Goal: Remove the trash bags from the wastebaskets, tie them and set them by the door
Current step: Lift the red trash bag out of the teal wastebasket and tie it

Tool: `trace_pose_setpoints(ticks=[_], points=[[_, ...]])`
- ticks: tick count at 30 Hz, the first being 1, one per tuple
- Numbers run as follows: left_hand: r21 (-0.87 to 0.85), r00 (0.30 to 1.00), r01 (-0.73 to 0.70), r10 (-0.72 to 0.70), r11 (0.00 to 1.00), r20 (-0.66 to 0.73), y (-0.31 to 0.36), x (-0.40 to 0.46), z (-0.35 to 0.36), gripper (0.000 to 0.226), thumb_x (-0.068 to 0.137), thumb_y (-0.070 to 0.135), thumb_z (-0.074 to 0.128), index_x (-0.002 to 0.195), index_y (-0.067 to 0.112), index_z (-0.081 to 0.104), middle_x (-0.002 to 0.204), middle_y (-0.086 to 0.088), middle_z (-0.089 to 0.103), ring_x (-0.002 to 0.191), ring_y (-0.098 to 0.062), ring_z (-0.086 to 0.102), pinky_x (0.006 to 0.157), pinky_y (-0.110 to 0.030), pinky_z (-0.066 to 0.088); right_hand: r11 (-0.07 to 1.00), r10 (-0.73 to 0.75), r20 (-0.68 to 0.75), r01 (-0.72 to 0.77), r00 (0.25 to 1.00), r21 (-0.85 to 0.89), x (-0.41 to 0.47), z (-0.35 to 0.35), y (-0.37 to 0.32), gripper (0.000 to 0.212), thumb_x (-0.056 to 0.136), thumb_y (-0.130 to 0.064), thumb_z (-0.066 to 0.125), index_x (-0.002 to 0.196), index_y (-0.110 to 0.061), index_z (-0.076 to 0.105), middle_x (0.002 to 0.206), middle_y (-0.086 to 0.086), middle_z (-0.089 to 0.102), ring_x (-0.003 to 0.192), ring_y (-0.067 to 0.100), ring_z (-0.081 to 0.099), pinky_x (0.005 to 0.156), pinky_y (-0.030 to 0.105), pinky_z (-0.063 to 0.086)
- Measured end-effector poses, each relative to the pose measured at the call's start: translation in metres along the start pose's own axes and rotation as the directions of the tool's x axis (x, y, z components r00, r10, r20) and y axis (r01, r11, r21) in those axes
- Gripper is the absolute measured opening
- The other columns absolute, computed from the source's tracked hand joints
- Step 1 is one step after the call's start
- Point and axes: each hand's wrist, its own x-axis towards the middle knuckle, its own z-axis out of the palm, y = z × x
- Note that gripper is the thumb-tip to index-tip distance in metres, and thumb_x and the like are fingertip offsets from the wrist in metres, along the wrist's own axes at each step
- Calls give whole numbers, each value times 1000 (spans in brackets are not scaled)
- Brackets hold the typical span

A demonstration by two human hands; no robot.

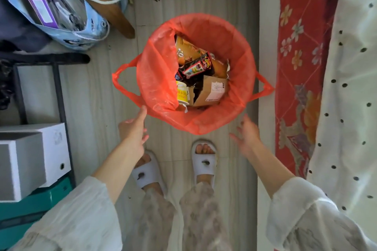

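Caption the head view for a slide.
Both open hands, left and right, reach toward the orange trash bag full of wrappers and a cardboard box.

Both arms reach forward and down, the left hand (133, 130) with its forefinger stretched far ahead and the other fingers loosely curled, the right hand (245, 134) open, fingers spread, motion-blurred, holding nothing.

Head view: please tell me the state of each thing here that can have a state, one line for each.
Red trash bag: open, untied, still lining the wastebasket, holding trash.
Bag handles: loose, hanging out on both sides.
Cardboard box: inside the bag, crumpled.
Left hand: open, fingertip at the bag's rim.
Right hand: open, blurred, apart from the bag.
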Motion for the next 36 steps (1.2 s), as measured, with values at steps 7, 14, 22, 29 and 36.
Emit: trace_pose_setpoints(ticks=[7, 14, 22, 29, 36], points=[[-164, 950, -47, 95, 985, 296, -3, 26, 15, 41, 85, 20, 59, 122, 17, 42, 117, 4, 61, 114, -11, 55, 106, -40, 35, 934, -51, 78, 20, 996, 357, 48, 15, -45, 75, 77, -69, 45, 142, -32, 31, 143, -3, 42, 127, 18, 46, 89, 44, 50], [-141, 982, -161, 173, 977, 71, 9, 14, 23, 12, 86, 6, 50, 92, 16, 54, 80, -3, 61, 88, -18, 59, 90, -40, 52, 883, -451, -256, 385, 855, -269, 32, 16, -59, 32, 90, -20, 47, 109, 0, 63, 107, 19, 67, 101, 33, 62, 86, 36, 47], [-285, 985, -69, 110, 956, 132, 28, -49, 0, 20, 96, 5, 37, 81, 13, 49, 94, -8, 61, 76, -17, 60, 87, -45, 49, 907, -386, -60, 367, 921, -208, -38, -19, -70, 20, 92, -17, 47, 76, -15, 59, 62, 2, 56, 56, 14, 50, 63, 27, 42], [15, 907, -285, 265, 958, 328, 84, -95, -6, 34, 94, 0, 27, 116, 24, 36, 84, -8, 57, 74, -27, 62, 73, -43, 57, 900, -409, 245, 343, 879, 270, -109, -19, -149, 14, 86, -8, 56, 73, -11, 59, 48, -6, 57, 46, 6, 52, 58, 22, 40], [448, 865, -499, 403, 742, 298, 129, -105, 2, 14, 84, 10, 49, 81, 21, 57, 86, -1, 55, 82, -15, 49, 73, -27, 40, 917, -395, 244, 398, 886, 40, -119, -10, -154, 24, 88, -24, 57, 70, -9, 63, 42, -4, 45, 43, 11, 43, 54, 23, 41]])
